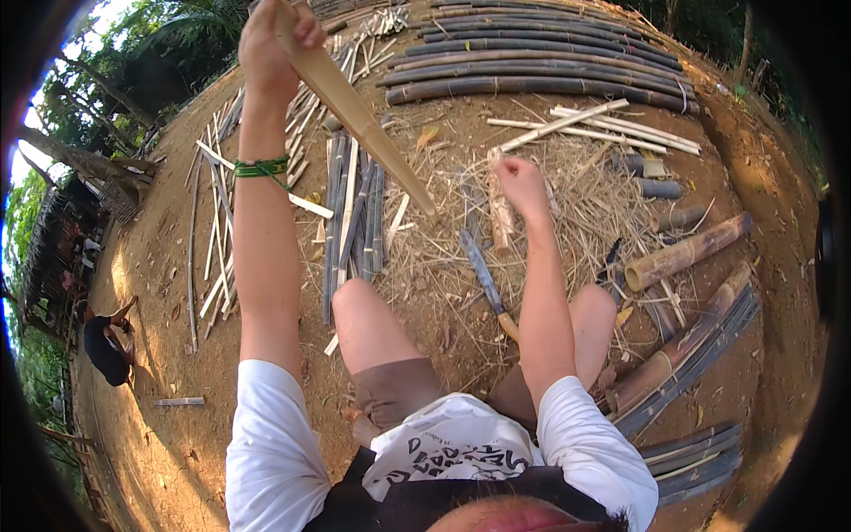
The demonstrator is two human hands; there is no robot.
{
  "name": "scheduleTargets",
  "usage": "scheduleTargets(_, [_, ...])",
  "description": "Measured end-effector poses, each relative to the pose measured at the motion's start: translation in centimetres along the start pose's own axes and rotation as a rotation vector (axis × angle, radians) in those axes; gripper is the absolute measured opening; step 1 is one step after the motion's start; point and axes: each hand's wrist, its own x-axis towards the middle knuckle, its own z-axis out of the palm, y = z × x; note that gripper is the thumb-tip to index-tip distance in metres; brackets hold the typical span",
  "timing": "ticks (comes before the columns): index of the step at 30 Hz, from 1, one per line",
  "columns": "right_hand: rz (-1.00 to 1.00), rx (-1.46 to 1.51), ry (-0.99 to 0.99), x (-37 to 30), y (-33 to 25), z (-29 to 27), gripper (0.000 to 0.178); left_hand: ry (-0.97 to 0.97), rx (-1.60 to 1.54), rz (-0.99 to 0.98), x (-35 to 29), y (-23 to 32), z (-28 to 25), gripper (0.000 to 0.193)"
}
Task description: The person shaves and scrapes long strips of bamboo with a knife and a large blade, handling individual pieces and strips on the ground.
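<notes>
High at the upper left, my left hand (269,53) is closed around a long, pale split bamboo strip (372,142). The strip slants down to the right, its far end above the shavings in front of me. My right hand (521,188) is closed, its fingers curled; whatever they hold, if anything, is hidden. Just left of that hand lies a short piece of wood (502,217), partly covered by it. A machete (483,273) with a wooden handle rests on the ground between my knees and the shavings, touched by neither hand.
Dark bamboo poles (541,86) lie stacked at the back. Split strips (355,213) are piled left of the shavings (425,248). Thick bamboo lengths (691,251) and bundled dark strips (691,363) lie on the right. A person in dark clothes (106,346) crouches far left.
</notes>
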Motion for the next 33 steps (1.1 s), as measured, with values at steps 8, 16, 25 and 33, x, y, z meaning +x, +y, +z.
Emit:
scheduleTargets(8, [0.888,-0.694,-0.439,-23.9,20.9,13.7,0.063,0.182,0.193,0.115,0.6,-0.5,-5.8,0.048])
scheduleTargets(16, [0.665,-0.729,-0.410,-27.7,25.5,14.8,0.053,0.335,0.311,0.173,-0.1,-0.1,-7.9,0.044])
scheduleTargets(25, [0.823,-0.144,-0.463,-22.7,18.7,15.4,0.036,0.421,0.263,0.133,1.9,-1.1,-10.8,0.040])
scheduleTargets(33, [0.931,0.578,-0.274,-18.8,5.7,10.5,0.039,0.191,0.101,0.098,1.6,-0.3,-13.8,0.032])
